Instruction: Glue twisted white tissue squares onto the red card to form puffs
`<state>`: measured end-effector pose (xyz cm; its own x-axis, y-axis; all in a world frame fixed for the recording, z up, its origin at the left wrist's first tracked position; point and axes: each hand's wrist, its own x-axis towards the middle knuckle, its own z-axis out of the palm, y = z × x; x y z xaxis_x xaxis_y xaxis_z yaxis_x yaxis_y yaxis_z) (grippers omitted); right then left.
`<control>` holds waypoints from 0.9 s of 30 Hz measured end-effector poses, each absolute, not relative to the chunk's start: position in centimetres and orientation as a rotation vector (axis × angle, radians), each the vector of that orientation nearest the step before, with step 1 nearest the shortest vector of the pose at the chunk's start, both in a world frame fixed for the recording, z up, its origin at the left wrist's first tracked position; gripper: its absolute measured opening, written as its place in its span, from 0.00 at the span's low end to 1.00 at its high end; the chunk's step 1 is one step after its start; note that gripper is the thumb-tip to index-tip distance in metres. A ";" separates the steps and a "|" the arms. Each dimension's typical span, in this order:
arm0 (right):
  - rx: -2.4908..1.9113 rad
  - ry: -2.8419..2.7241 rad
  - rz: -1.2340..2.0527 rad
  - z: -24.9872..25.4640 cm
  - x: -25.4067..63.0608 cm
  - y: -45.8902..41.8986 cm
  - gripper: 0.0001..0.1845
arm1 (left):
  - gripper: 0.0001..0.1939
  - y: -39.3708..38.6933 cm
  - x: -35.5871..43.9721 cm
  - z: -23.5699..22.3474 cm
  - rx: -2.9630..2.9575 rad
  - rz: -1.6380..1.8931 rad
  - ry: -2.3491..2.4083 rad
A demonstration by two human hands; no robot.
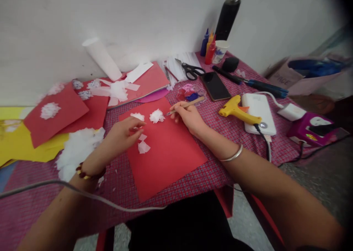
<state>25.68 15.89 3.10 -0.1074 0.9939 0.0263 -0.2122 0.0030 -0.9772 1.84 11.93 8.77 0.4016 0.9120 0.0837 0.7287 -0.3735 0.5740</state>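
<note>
My right hand point(184, 115) grips a thin wooden-handled paintbrush point(194, 102), its tip pointing left. That tip is beside a white tissue-paper flower point(157, 116) on a red paper sheet point(168, 159). My left hand point(127, 131) hovers over the sheet's left part, fingers curved and apart, with nothing visible between them. Partly behind its fingers is a second white flower point(137, 116). Just below the fingertips lie small white tissue pieces point(143, 147).
Left are a tissue pile point(79, 148) and red cards with flowers point(56, 122). Behind lie scissors point(190, 70), a paint palette point(190, 93) and a phone point(215, 86). A yellow glue gun point(238, 111) leans on a white power bank point(259, 113). A white cable point(82, 194) crosses in front.
</note>
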 end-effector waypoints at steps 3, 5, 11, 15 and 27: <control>-0.987 -1.189 1.361 3.2 25.5 15.8 0.10 | 0.09 9.5 0.6 8.8 2.387 0.357 1.323; -0.992 -1.213 1.361 3.3 25.4 15.6 0.10 | 0.11 8.2 0.2 8.4 2.465 0.242 1.268; -0.986 -1.275 1.376 3.5 25.3 15.0 0.11 | 0.14 7.1 0.5 7.1 2.540 0.195 1.232; -0.998 -1.295 1.378 3.5 25.2 15.0 0.11 | 0.10 7.7 0.8 6.9 2.454 0.268 1.320; -0.741 -1.344 1.463 4.6 25.0 13.2 0.08 | 0.11 7.9 2.6 9.2 1.105 0.736 1.354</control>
<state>25.02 13.18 4.64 -0.3366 0.9256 0.1731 -0.2508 0.0891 -0.9639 2.57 7.89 9.17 0.1282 0.9168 -0.3782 0.1811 0.3533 0.9178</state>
